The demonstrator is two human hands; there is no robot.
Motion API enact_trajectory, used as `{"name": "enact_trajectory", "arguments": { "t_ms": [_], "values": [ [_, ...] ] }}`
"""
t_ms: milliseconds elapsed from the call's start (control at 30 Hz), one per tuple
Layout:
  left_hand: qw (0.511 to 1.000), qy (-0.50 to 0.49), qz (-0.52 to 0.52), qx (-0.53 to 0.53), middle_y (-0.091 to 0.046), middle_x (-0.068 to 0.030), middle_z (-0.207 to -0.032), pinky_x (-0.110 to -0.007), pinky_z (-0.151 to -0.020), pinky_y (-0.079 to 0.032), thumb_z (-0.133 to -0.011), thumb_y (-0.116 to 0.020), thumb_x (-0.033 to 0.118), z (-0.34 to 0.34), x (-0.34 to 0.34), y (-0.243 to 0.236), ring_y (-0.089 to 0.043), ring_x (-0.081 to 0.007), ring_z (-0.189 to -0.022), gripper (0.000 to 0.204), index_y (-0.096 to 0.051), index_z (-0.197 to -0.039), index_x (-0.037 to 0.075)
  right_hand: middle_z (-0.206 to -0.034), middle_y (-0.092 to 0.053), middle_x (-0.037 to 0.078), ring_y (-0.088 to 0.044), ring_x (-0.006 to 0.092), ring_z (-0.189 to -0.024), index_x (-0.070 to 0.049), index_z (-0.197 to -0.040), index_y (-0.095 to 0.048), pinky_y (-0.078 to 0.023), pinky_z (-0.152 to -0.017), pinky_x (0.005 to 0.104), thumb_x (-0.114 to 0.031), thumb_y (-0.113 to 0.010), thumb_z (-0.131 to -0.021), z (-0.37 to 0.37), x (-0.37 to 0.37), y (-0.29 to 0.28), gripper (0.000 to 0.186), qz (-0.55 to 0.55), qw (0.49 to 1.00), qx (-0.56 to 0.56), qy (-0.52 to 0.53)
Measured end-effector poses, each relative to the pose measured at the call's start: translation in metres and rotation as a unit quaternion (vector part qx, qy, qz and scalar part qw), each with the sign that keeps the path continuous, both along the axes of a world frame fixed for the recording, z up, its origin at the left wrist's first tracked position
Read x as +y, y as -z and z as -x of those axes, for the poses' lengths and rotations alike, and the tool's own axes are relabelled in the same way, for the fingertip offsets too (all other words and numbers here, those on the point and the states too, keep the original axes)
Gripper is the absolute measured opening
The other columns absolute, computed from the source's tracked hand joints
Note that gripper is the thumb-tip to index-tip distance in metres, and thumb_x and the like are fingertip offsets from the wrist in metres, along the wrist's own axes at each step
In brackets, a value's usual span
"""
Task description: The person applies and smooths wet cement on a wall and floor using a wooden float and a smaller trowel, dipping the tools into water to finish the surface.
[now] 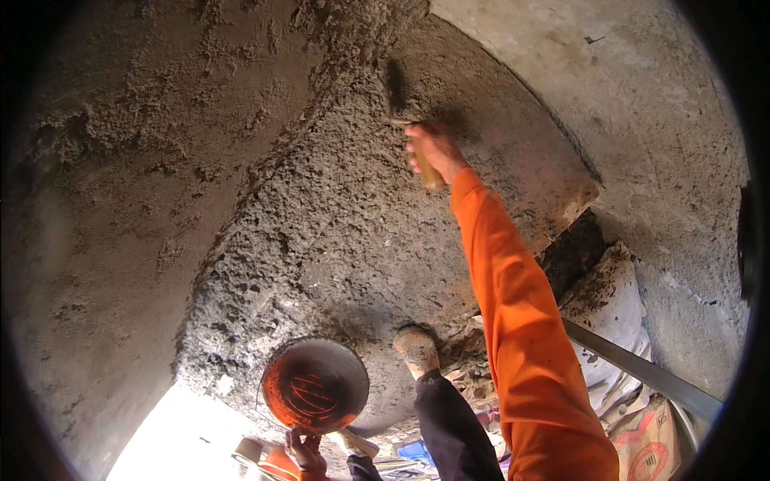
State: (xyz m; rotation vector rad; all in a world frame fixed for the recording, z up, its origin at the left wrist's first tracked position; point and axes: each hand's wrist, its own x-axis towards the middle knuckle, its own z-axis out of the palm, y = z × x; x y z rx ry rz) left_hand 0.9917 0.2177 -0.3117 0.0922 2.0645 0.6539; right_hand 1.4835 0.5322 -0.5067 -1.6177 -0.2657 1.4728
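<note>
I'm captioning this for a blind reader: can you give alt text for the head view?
The right hand, in an orange sleeve, holds a trowel against a rough wet plaster wall. Lower down, the left hand holds a round orange pan.

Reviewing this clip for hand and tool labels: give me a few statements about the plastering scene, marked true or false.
1. The right hand holds a trowel against the rough plaster wall. True.
2. The right sleeve is blue. False: it is orange.
3. The left hand grips a round pan low in the view. True.
4. The pan is heaped full of mortar. False: its orange inside shows, nearly empty.
5. A foot presses against the wall. True.
</note>
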Motion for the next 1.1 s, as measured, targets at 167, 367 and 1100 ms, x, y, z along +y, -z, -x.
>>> {"name": "enact_trajectory", "arguments": {
  "t_ms": [167,367,1100],
  "values": [
    [0.997,-0.054,-0.001,0.048,-0.053,-0.0027,-0.098,-0.037,-0.073,-0.047,-0.083,-0.058,0.028,-0.011,0.0,-0.004,-0.054,-0.02,-0.084,0.025,-0.048,-0.1,0.013,-0.075,-0.05,0.006,-0.049,0.0136,-0.052,-0.003,-0.097,-0.052,-0.045,-0.043,0.0293,-0.025,-0.056,-0.087,0.014,-0.067,-0.003,0.024,0.006,0.845,0.035,0.533],
    [0.999,-0.033,0.007,0.01,-0.053,-0.002,-0.097,-0.034,-0.07,-0.048,-0.084,-0.057,0.029,-0.001,-0.005,-0.006,-0.054,-0.0183,-0.08,0.021,-0.05,-0.097,0.014,-0.069,-0.048,0.003,-0.048,0.0137,-0.05,-0.006,-0.098,-0.05,-0.042,-0.041,0.0301,-0.022,-0.055,-0.085,0.029,-0.005,-0.032,0.021,-0.016,0.994,0.018,0.106],
    [0.999,-0.027,0.0,0.025,-0.053,-0.001,-0.099,-0.037,-0.075,-0.046,-0.084,-0.057,0.027,-0.006,0.001,-0.01,-0.054,-0.0195,-0.083,0.019,-0.049,-0.097,0.015,-0.071,-0.049,0.005,-0.049,0.0153,-0.053,-0.008,-0.089,-0.049,-0.043,-0.044,0.0325,-0.026,-0.052,-0.084,0.024,0.013,-0.013,0.019,-0.03,0.995,0.018,0.093]
  ]
}}
